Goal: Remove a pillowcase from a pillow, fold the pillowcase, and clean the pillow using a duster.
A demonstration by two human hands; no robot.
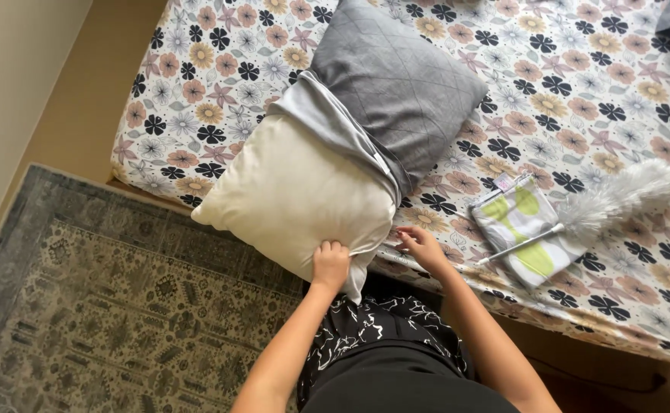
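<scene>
while both hands grip its near corner, pillow (304, 191) points diagonally up-right.

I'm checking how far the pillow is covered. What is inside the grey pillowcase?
The far end of the cream pillow sits inside the grey pillowcase. How far in it reaches is hidden. The left hand grips its bare corner.
</scene>
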